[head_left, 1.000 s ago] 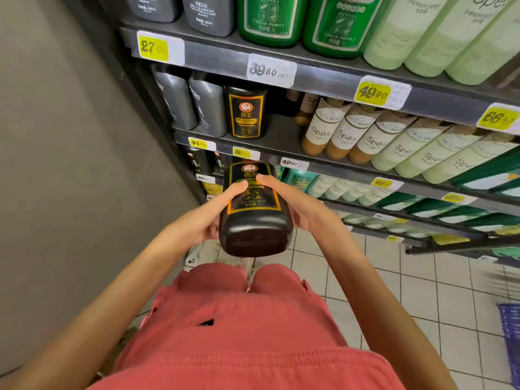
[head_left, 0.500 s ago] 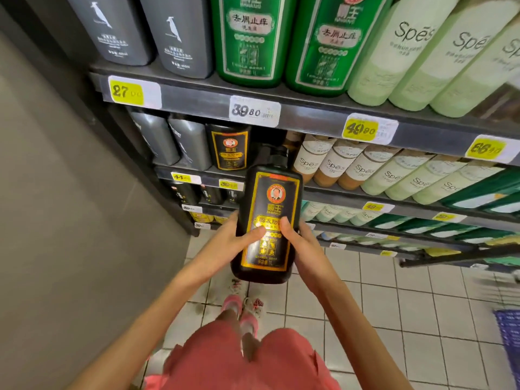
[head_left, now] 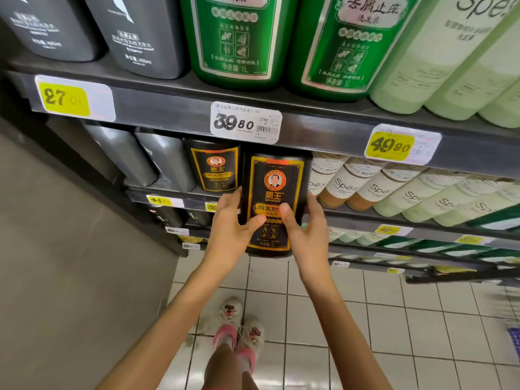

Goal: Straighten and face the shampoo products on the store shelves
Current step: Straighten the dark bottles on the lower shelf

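A black shampoo bottle (head_left: 274,192) with a gold-framed label stands upright in both my hands, label facing me, in front of the second shelf (head_left: 180,197). My left hand (head_left: 229,233) grips its left side and my right hand (head_left: 308,236) grips its right side, both thumbs on the label. Its top is hidden behind the upper shelf edge (head_left: 323,133). A matching black bottle (head_left: 215,168) stands on the second shelf just to the left.
Grey bottles (head_left: 146,156) stand left of the black ones, white and pale green Spes bottles (head_left: 374,190) to the right. Green bottles (head_left: 242,38) sit on the upper shelf. A grey wall (head_left: 56,263) is at left, tiled floor (head_left: 394,319) below.
Both hands have lifted the black bottle from waist height, turned it upright, and moved it up and forward to the second shelf beside the matching bottle.
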Available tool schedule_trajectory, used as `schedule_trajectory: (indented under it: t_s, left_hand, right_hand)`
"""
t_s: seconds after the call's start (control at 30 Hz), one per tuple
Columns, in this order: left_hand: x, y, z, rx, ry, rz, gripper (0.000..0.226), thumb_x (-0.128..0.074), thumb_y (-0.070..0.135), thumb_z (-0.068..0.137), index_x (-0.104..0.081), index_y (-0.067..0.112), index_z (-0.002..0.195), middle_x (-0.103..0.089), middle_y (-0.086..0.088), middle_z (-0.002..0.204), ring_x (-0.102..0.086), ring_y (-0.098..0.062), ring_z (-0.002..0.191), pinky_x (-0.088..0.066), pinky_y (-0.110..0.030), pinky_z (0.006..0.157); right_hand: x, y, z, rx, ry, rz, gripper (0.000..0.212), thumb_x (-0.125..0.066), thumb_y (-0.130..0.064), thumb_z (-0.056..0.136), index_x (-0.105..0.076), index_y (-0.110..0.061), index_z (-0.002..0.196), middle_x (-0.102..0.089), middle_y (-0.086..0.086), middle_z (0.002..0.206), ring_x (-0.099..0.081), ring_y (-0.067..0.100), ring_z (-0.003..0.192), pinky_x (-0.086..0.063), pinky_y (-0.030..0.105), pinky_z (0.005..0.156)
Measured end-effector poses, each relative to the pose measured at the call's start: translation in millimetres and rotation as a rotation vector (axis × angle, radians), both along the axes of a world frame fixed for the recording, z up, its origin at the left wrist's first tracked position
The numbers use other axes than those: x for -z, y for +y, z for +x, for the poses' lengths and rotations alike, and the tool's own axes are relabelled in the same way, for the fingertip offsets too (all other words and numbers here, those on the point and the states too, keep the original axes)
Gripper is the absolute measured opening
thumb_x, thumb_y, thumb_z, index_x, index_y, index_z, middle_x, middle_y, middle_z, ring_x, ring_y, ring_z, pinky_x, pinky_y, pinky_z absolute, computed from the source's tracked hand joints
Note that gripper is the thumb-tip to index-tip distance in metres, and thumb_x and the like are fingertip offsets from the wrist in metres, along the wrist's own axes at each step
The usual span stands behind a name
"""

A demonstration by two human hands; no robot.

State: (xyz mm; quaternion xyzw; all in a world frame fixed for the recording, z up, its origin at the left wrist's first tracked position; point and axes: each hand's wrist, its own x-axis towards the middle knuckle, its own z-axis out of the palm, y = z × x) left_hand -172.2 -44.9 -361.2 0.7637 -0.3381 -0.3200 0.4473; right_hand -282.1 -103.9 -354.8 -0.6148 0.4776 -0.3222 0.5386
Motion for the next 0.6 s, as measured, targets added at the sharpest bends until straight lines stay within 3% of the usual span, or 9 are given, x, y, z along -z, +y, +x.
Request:
schedule_trajectory:
  t_s: [0.1,0.23,0.3,0.37,0.43,0.53,0.6]
  left_hand:
    - [8.3,-7.2,1.3,-0.070,-0.050,-0.042,0.058,-0.068,0.010,0.081,-0.047,0.017,0.135,-0.046,-0.005,0.126,-0.046,-0.015,0.118,-0.038,-0.027,0.100]
    - [22.3,-15.1,4.1,-0.167,-0.139,-0.140,0.065,-0.072,0.005,0.075,-0.048,0.013,0.134,-0.047,0.000,0.118,-0.050,-0.013,0.113,-0.037,-0.018,0.098]
    - [29.1,-18.3,4.4,-0.203,-0.168,-0.212,0.066,-0.073,0.004,0.074,-0.048,0.012,0.134,-0.047,0.003,0.117,-0.051,-0.011,0.111,-0.038,-0.011,0.096]
    - [35.4,-20.2,4.2,-0.209,-0.179,-0.279,0.065,-0.072,0.006,0.074,-0.047,0.013,0.134,-0.047,0.004,0.118,-0.052,-0.009,0.111,-0.036,-0.006,0.096]
    - [41.4,-23.3,4.5,-0.210,-0.184,-0.316,0.066,-0.072,0.006,0.074,-0.047,0.014,0.134,-0.048,0.003,0.120,-0.053,-0.009,0.114,-0.038,-0.012,0.100]
    - [48.9,-29.6,4.1,-0.238,-0.146,-0.346,0.067,-0.074,0.001,0.072,-0.048,0.012,0.133,-0.049,0.001,0.122,-0.054,-0.017,0.118,-0.042,-0.035,0.104]
    - [53.2,-33.0,2.1,-0.265,-0.137,-0.374,0.065,-0.072,-0.001,0.074,-0.048,0.010,0.133,-0.048,0.000,0.124,-0.053,-0.020,0.119,-0.043,-0.041,0.104]
  right_hand:
    - [3.5,-3.1,5.4,-0.008,-0.023,-0.044,0.044,-0.058,-0.038,0.084,-0.056,-0.018,0.123,-0.064,-0.002,0.113,-0.056,0.004,0.109,-0.048,0.022,0.088]
    - [13.3,-12.5,15.2,0.010,-0.023,-0.105,0.037,-0.062,-0.023,0.088,-0.056,-0.009,0.123,-0.064,0.006,0.113,-0.058,0.014,0.108,-0.046,0.009,0.078]
    - [18.3,-13.3,20.0,0.039,-0.022,-0.130,0.037,-0.061,-0.014,0.090,-0.054,-0.007,0.125,-0.060,0.010,0.117,-0.055,0.019,0.111,-0.046,0.012,0.082]
    - [22.4,-12.4,21.9,0.076,-0.011,-0.159,0.038,-0.061,-0.014,0.090,-0.053,-0.006,0.126,-0.056,0.011,0.119,-0.051,0.020,0.114,-0.046,0.029,0.094]
    - [25.5,-13.0,22.8,0.107,-0.023,-0.192,0.038,-0.062,-0.012,0.089,-0.053,-0.004,0.125,-0.054,0.012,0.118,-0.051,0.021,0.113,-0.044,0.043,0.097]
    - [29.4,-16.5,24.4,0.124,-0.036,-0.235,0.042,-0.064,-0.011,0.088,-0.052,-0.006,0.127,-0.051,0.009,0.114,-0.052,0.016,0.110,-0.047,0.039,0.095]
    - [32.3,-19.0,26.5,0.116,-0.036,-0.258,0.042,-0.064,-0.012,0.088,-0.051,-0.009,0.129,-0.050,0.006,0.113,-0.053,0.012,0.109,-0.048,0.035,0.094]
